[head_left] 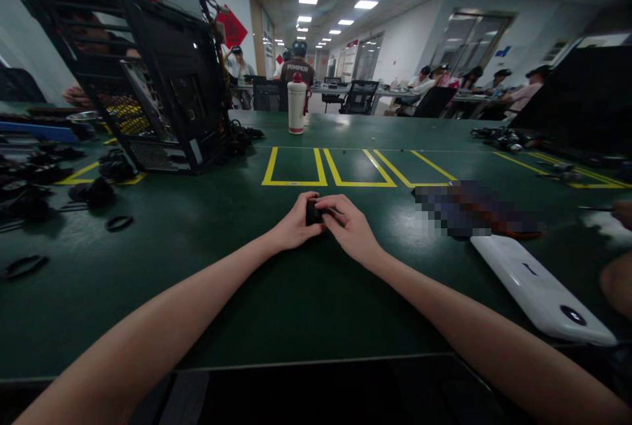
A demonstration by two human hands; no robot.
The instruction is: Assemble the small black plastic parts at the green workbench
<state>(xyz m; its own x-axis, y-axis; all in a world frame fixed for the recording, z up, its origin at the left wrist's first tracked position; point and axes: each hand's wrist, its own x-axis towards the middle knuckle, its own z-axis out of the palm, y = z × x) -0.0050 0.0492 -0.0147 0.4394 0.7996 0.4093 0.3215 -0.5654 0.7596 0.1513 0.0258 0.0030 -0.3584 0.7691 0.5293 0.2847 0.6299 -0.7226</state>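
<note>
A small black object (313,213) is held between both hands above the green table (276,306), near the middle of the view. My left hand (295,222) wraps its fingers and thumb round the object's left side. From the right, my right hand (348,222) pinches at the same object with bent fingers. Exactly what the object is cannot be made out. Beyond the hands, yellow tape outlines (294,183) mark the table top.
An open black computer case (172,83) stands at the left, with black cables and rings (119,222) nearby. A white bottle (296,106) stands farther back. To the right lie a white device (538,287) and a blurred item. A person's hand (623,213) shows at the right edge.
</note>
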